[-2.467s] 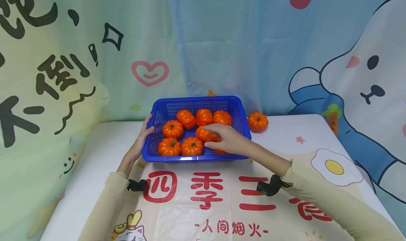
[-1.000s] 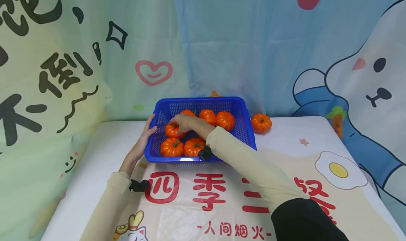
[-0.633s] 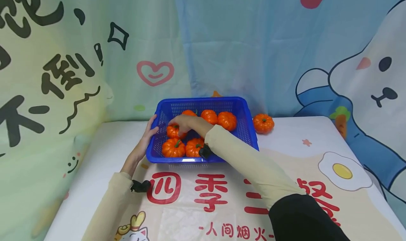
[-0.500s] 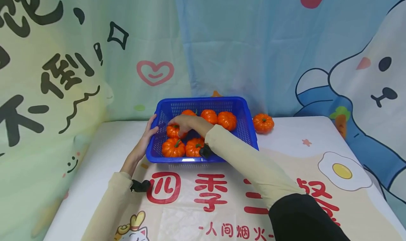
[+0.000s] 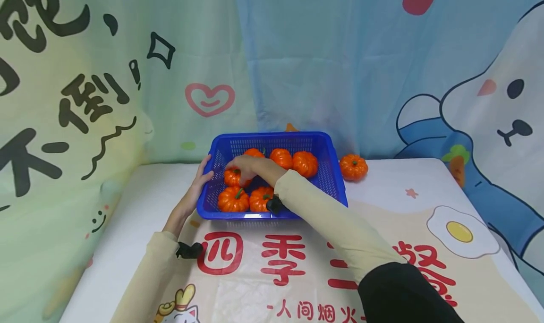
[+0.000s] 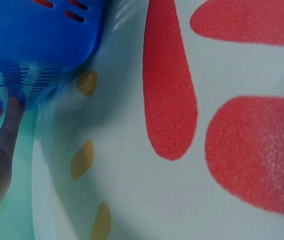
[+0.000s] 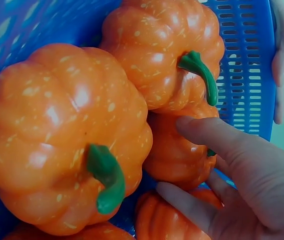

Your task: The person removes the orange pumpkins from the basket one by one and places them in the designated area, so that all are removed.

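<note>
A blue plastic basket (image 5: 265,216) with slotted walls holds several small orange pumpkins with green stems. My left hand (image 5: 193,188) rests against its left side; in the left wrist view its straight fingers (image 6: 14,112) touch the slotted wall from outside. My right hand (image 5: 250,166) reaches into the left part of the basket and grips a pumpkin (image 7: 174,150), thumb on one side and fingers round the other. Two more pumpkins (image 7: 66,140) sit close beside it in the right wrist view. My right forearm hides part of the basket's front right.
One pumpkin (image 5: 353,167) stands on the table outside the basket, at its right. The table cover (image 5: 255,285) bears red printed characters and a fried egg picture. A printed curtain (image 5: 297,77) hangs right behind the basket.
From a pumpkin right of the basket's middle, my right hand has moved left to the pumpkin near the left wall, then stayed there. My left hand has kept its place at the basket's side.
</note>
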{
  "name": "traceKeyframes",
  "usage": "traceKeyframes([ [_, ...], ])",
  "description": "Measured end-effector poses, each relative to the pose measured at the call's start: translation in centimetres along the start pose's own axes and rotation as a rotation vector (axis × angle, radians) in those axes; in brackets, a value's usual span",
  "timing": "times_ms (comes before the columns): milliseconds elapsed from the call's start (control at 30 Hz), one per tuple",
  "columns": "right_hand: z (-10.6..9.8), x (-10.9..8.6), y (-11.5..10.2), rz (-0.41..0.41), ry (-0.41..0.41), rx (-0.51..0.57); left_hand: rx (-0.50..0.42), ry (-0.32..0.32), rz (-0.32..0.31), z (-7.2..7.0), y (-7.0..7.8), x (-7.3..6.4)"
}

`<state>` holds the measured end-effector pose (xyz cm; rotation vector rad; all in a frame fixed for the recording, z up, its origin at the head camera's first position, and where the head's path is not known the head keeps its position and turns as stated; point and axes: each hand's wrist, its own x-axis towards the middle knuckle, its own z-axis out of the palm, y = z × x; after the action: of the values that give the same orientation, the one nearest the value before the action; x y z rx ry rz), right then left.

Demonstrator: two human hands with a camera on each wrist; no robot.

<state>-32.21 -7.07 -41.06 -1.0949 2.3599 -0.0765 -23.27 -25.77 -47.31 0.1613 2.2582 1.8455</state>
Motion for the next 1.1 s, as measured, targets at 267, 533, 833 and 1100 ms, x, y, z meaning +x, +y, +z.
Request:
traceKeyframes([
  [267, 0.1, -0.7, -0.5, 0.057, 0.058, -0.105, 0.005, -0.008, -0.012, 0.4, -0.1, 0.1],
  [533, -0.6, -1.9, -0.1, 0.051, 0.159, -0.05, 0.013, 0.0, -0.008, 0.3, 0.0, 0.1],
  [833, -1.4, -5.4, 1.0, -0.042, 0.292, 0.161, 0.002, -0.001, -0.011, 0.2, 0.1, 0.0],
  [1100, -0.9, -10.0, 1.5, -0.009, 0.394, 0.305, -0.005, 0.01, -0.004, 0.2, -0.1, 0.1],
])
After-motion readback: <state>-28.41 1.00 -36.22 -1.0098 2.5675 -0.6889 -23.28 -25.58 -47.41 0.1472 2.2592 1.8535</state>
